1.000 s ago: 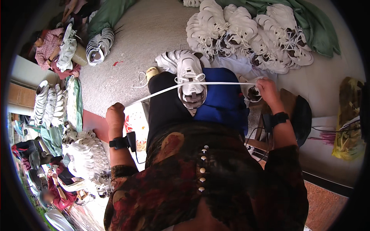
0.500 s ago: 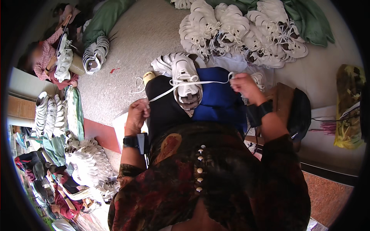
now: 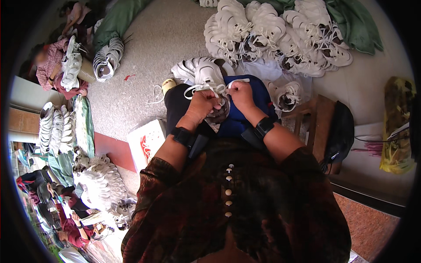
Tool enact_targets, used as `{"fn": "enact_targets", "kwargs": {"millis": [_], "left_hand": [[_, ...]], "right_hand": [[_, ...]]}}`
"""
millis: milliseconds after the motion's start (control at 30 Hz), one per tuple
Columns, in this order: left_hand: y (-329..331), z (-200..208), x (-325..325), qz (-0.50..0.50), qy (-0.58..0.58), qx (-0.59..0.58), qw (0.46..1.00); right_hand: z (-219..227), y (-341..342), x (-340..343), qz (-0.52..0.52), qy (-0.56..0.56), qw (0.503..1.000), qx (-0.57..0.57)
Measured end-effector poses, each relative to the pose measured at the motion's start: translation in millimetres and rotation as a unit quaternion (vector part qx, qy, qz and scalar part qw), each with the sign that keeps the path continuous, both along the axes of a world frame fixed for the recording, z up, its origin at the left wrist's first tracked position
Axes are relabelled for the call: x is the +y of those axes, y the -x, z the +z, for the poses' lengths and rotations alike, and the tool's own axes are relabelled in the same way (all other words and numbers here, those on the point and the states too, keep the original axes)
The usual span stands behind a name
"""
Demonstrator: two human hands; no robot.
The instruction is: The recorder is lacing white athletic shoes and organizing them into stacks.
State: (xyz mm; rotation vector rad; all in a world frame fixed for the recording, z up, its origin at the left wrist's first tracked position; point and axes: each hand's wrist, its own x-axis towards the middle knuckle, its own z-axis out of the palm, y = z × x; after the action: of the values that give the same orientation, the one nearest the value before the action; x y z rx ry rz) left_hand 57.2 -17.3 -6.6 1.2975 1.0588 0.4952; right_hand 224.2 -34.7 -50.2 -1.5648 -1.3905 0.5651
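Observation:
A white lace-up shoe upper (image 3: 208,75) lies across my lap between the knees, with others fanned out behind it. My left hand (image 3: 202,107) is over its left side, fingers closed in a pinch on the white shoelace (image 3: 193,88), part of which bends into a loop beside the fingers. Close by on the right, my right hand (image 3: 242,95) is closed too, pinching a lace over the blue cloth on my knee. Fingers and wrists cover much of the upper's near part, where a brown-grey lining shows.
Piles of white uppers (image 3: 245,33) lie at the far right by green sacks (image 3: 357,24). A wooden stool (image 3: 318,122) and black bag (image 3: 341,131) are at my right. A white box (image 3: 147,142) sits at my left. Other people, one in a checked shirt (image 3: 55,55), work at the left.
Both hands have come inward from either side and now meet close together over the upper. The lace, stretched between them before, is now slack and looped.

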Motion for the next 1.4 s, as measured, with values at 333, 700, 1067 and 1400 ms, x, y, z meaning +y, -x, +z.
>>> {"fn": "enact_targets", "kwargs": {"millis": [333,700,1067,1400], "left_hand": [[-3,-3,-4,0.025,-0.019,-0.002,0.999],[-16,0,-6,-0.002,-0.127,0.077,0.989],[-4,17,-3,-0.131,-0.211,0.197,0.948],[104,0,-13,0.235,-0.036,-0.235,0.943]], "right_hand": [[7,15,-9,-0.01,-0.037,0.981,-0.191],[16,14,-32,0.077,-0.087,0.94,-0.321],[13,15,-31,0.022,-0.022,0.965,-0.259],[54,27,-26,0.069,-0.136,0.968,-0.202]]}}
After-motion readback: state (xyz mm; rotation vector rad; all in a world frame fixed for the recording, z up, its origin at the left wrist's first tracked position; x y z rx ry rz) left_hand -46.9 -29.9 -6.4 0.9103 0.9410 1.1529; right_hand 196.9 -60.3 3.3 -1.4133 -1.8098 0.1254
